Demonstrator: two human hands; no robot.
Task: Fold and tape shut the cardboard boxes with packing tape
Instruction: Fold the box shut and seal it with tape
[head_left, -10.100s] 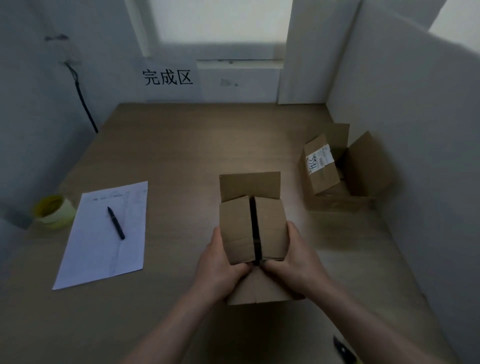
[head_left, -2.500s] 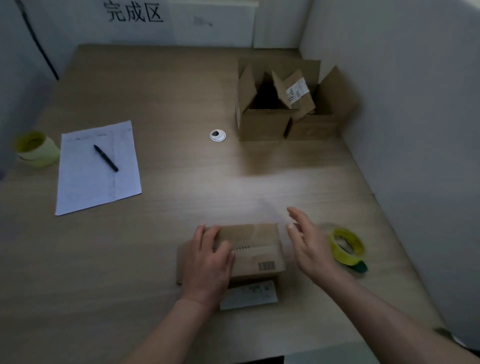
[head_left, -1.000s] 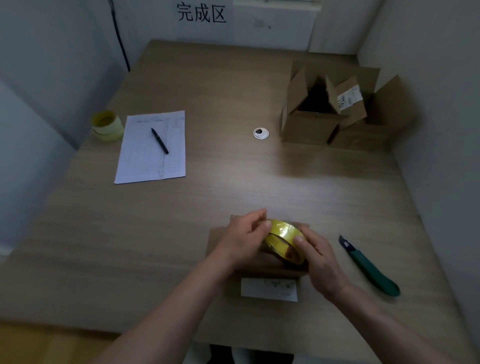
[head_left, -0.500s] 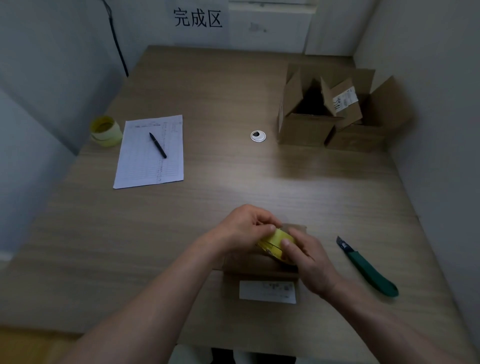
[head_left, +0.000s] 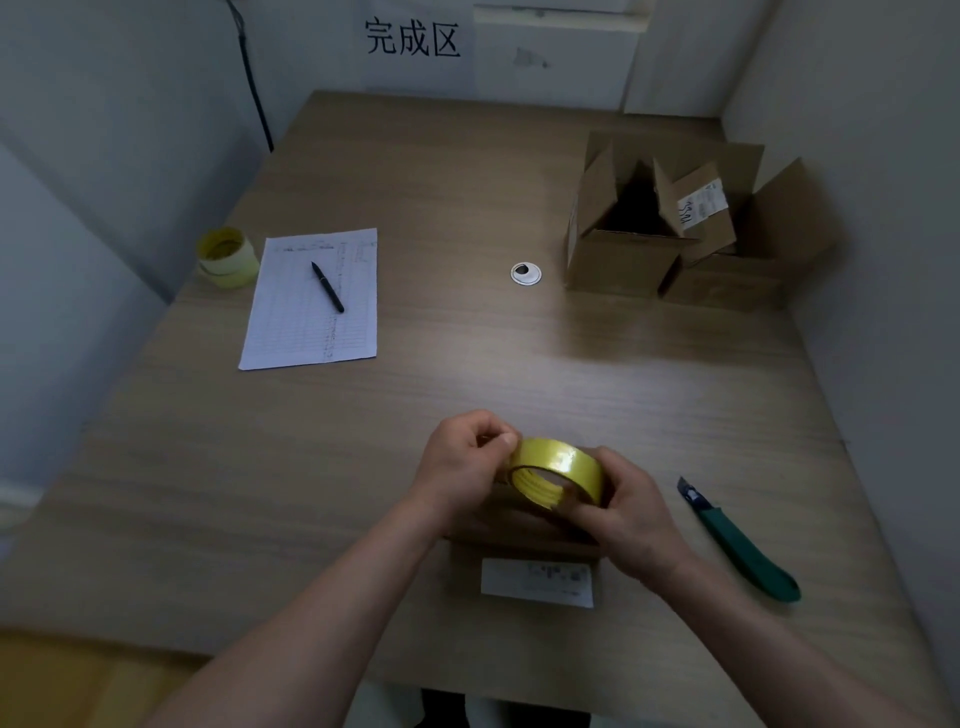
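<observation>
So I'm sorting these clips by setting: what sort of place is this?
Probably a small packing station, walled in by plain partitions. Open cardboard boxes wait on the wooden table, both hands hold a roll of yellow tape, and a log sheet lies by a wall sign.

The room is dim and a bit gray, with one soft bright patch on the tabletop (head_left: 545, 379) near the middle, and it gets darker toward the corners at 7 and 5 o'clock. The yellow tape roll (head_left: 558, 470) has a small shiny spot on top, and the open boxes (head_left: 670, 228) at 1 o'clock are black inside. The picture is a little blurry and grainy, and straight lines bend near the edges.
</observation>
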